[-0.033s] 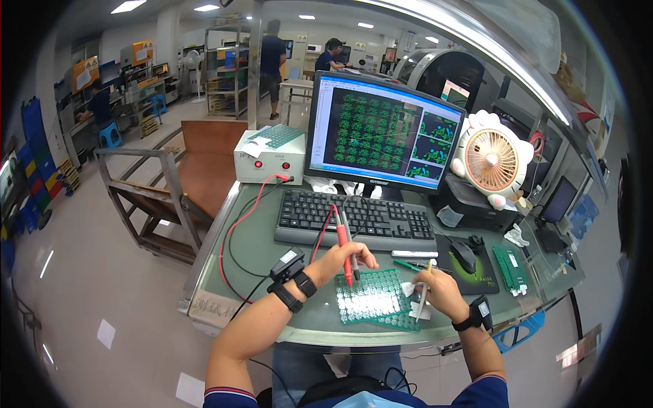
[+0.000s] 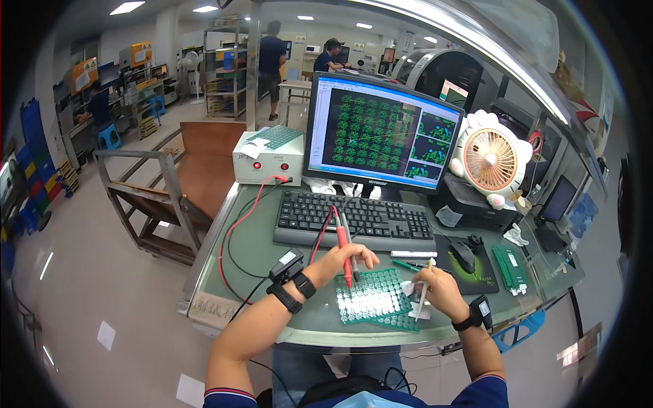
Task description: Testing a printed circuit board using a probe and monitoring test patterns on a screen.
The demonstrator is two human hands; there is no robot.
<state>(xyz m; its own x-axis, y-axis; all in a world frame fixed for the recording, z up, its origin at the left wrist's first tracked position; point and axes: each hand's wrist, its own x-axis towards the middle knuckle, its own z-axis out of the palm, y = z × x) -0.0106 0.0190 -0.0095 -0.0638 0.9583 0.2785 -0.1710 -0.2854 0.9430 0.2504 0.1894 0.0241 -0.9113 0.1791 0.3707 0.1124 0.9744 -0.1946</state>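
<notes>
My left hand (image 2: 345, 260) is closed around a red test probe (image 2: 343, 248) and a black test probe (image 2: 351, 248), tips pointing down at a green circuit board panel (image 2: 367, 297). Round silvery shapes in rows cover that panel, and part of another green panel (image 2: 403, 322) shows beneath it. At the panel's right side my right hand (image 2: 441, 291) grips a pale pen-shaped stick (image 2: 422, 299), its lower end pointing down. Whether the probe tips touch the panel, I cannot tell. A crumpled white scrap (image 2: 408, 287) lies by my right fingers.
Behind my hands sit a black keyboard (image 2: 354, 216) and a monitor (image 2: 381, 132) showing a green board layout. Red and black leads run from a white box (image 2: 268, 163). A white marker (image 2: 413, 254), a mouse (image 2: 464, 257), a fan (image 2: 491, 160) and more green boards (image 2: 509, 268) stand around.
</notes>
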